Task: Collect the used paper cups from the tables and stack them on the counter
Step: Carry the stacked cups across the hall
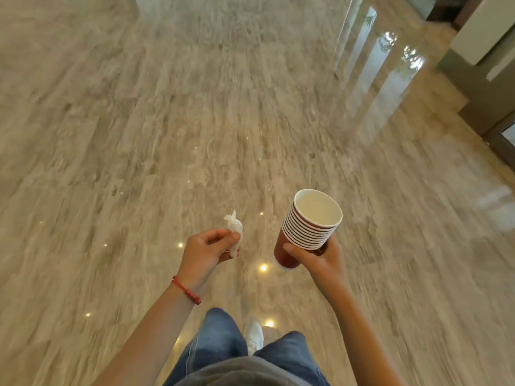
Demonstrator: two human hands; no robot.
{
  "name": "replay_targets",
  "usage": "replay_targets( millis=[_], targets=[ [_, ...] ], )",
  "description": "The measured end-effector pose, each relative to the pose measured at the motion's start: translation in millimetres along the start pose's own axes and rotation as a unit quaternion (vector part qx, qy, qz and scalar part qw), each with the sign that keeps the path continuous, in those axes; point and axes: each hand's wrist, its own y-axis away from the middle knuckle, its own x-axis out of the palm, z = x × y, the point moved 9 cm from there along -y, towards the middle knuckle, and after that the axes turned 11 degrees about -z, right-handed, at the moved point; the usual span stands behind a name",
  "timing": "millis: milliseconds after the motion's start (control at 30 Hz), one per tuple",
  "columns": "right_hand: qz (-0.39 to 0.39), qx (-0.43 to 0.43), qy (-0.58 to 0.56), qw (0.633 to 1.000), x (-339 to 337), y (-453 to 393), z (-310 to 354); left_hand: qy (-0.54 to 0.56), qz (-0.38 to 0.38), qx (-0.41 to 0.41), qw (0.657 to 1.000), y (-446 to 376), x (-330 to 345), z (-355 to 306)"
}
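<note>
My right hand (320, 257) grips a nested stack of paper cups (309, 227), dark red outside and white inside, tilted with the open mouth facing up and away from me. Several white rims show along the stack. My left hand (204, 250), with a red cord bracelet at the wrist, holds a crumpled white tissue (235, 232) between thumb and fingers. Both hands are held out in front of me at waist height, above the floor.
A glossy beige marble floor (195, 121) stretches ahead, reflecting ceiling lights. A dark wall base and a door frame (490, 107) run along the right edge. My jeans and one white shoe (253, 335) show below. No table or counter is in view.
</note>
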Motion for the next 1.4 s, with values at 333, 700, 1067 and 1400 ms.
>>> replay_targets(
  millis=[333, 700, 1067, 1400],
  targets=[
    [0.016, 0.011, 0.007, 1.000, 95.9, -233.8, 28.0, 0.001, 0.000, 0.001, 1.000, -234.5, 84.5, -81.6],
    [-0.002, 0.018, -0.012, 1.000, 187.9, -502.7, 100.4, -0.017, 0.013, 0.013, 1.000, -493.8, 185.3, -221.3],
    [-0.042, 0.002, -0.001, 0.999, 213.2, -779.6, 123.9, -0.009, 0.033, 0.010, 0.999, -715.8, 346.9, -305.4],
    [-0.026, 0.009, -0.005, 1.000, 259.7, -1019.6, 182.2, -0.009, 0.029, 0.002, 1.000, -906.3, 456.0, -406.2]
  ],
)
